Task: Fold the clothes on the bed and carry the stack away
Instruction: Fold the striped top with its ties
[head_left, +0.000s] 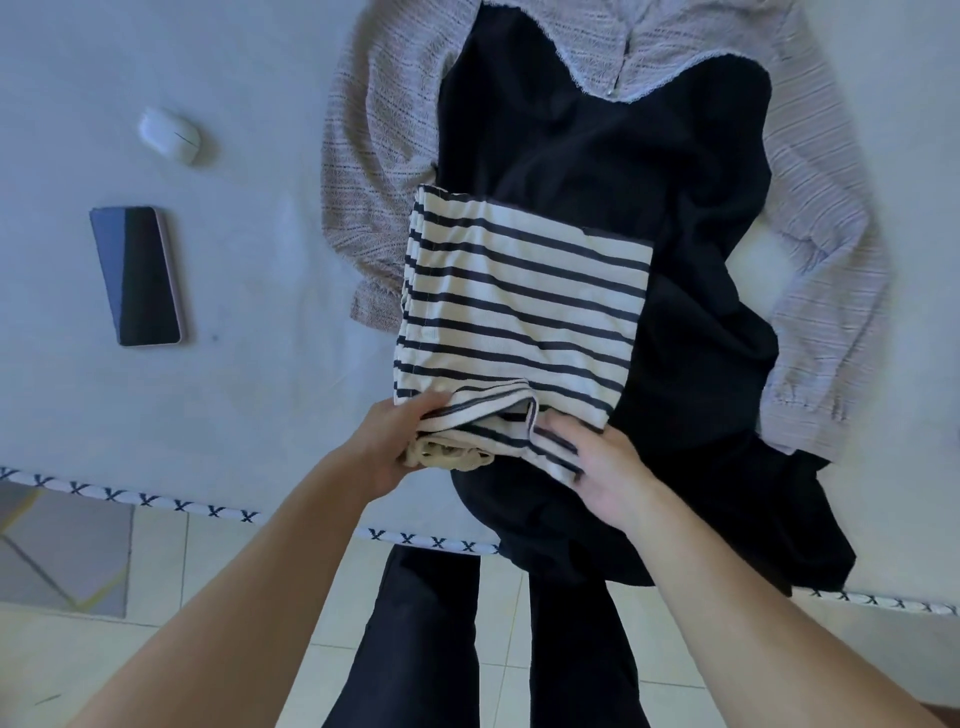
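While the folded striped top (519, 312) is being gripped at its near edge by the left hand (395, 447) and right hand (597, 462), only this piece seems finished. Beyond the grip, the black garment (623, 182) and the knitted top (831, 234) are lying unfolded.

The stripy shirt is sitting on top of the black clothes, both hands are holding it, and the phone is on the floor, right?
Not quite. The head view shows the phone lying on the bed, not the floor. The rest is right: both the left hand and right hand hold the striped shirt atop the black garment.

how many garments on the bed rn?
4 visible: striped top folded, held at its near edge by left hand and right hand; tan piece under it; black garment beneath; patterned shirt at the bottom. More may be hidden.
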